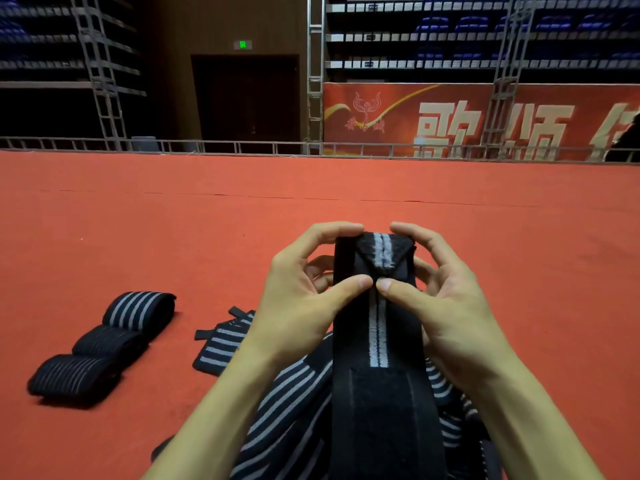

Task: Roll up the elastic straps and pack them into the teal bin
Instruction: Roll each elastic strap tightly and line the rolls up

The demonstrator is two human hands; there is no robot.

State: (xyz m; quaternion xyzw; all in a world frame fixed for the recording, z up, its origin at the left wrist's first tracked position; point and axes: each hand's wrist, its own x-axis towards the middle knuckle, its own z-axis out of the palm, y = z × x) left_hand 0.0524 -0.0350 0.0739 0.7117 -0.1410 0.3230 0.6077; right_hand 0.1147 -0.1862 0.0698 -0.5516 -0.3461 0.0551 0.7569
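"At six o'clock in the head view, why was the strap (377, 327) held by its folded end?"

"The left hand (311, 296) and right hand (446, 299) each pinched it, thumbs meeting, probably to start a tight roll. Three rolled straps (104, 344) lay at eight o'clock; no teal bin showed."

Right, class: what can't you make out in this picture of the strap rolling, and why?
Head view only:
- teal bin: nowhere in frame.
- held strap: its lower end is cut by the bottom edge.
- loose straps: count hidden behind the forearms and held strap.
- banner lettering: cut by the right edge.
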